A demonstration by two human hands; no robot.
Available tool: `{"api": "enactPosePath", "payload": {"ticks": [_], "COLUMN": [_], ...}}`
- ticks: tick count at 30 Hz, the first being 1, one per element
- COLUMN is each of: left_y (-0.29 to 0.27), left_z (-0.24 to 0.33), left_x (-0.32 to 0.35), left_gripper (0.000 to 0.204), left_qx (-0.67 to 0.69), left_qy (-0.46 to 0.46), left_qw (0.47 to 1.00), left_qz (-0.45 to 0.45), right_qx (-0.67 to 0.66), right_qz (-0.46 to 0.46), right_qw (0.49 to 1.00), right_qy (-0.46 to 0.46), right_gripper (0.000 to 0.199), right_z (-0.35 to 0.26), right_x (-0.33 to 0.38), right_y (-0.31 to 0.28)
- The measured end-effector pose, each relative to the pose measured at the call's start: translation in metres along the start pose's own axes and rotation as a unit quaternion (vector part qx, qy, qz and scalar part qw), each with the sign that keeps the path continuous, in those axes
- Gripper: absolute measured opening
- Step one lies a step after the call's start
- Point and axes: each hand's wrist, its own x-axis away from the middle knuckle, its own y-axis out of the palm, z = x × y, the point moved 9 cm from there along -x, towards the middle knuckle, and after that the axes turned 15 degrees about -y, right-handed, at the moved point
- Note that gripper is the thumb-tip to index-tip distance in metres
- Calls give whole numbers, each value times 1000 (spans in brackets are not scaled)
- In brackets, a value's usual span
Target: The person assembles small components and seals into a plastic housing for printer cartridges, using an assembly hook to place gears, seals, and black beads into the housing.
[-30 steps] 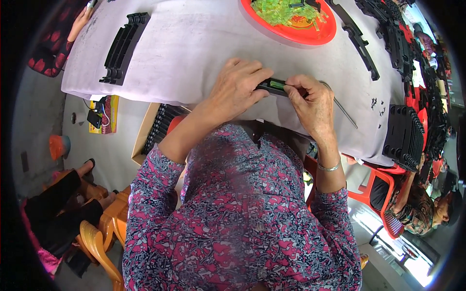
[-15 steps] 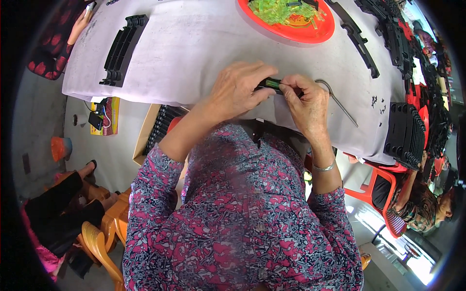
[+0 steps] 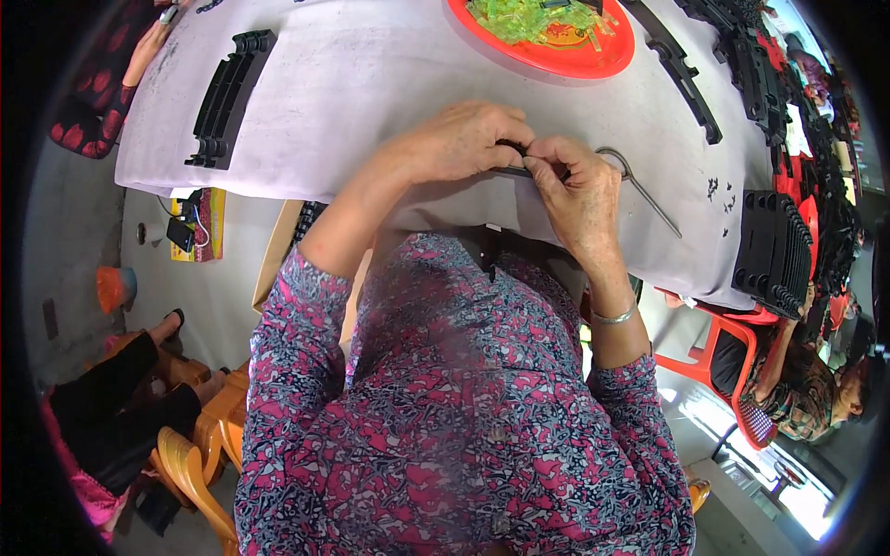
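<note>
Over the near edge of the table, my left hand [image 3: 464, 146] and my right hand [image 3: 586, 195] meet on a narrow black plastic part [image 3: 511, 170]. The left fingers curl round it from its left end. Thumb and forefinger of the right hand pinch at its right end, touching the left fingertips. Most of the part is hidden by the fingers. Just right of my right hand lies a thin metal rod with a looped end [image 3: 656, 206]. Beyond my hands sits a red plate [image 3: 607, 69] with many small clear yellow-green pieces [image 3: 524, 20] in it.
A ribbed black part [image 3: 230, 100] lies on the left of the cloth, a long one [image 3: 686, 83] at the right. Small black bits [image 3: 713, 189] and stacked black parts [image 3: 771, 255] are near the right edge. Another person's hand [image 3: 148, 46] rests at the far left.
My left hand has turned over the part and its fingers have closed in toward the right hand. The green piece seen on the part before is now covered. The view has shifted slightly.
</note>
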Motion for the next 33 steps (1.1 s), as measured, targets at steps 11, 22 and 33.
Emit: {"api": "enactPosePath", "payload": {"ticks": [11,22,33], "left_y": [2,0,0], "left_z": [-7,-6,-9], "left_x": [2,2,3], "left_gripper": [22,18,16], "left_qx": [12,14,18], "left_qy": [27,-1,-52], "left_qw": [1000,1000,998], "left_qz": [-5,17,16], "right_qx": [15,40,36], "right_qz": [10,92,-61], "right_qw": [1000,993,992], "right_qy": [-22,69,-102], "right_gripper": [6,8,25], "right_z": [-6,21,-15], "right_x": [-3,14,4], "right_y": [-1,-38,-6]}}
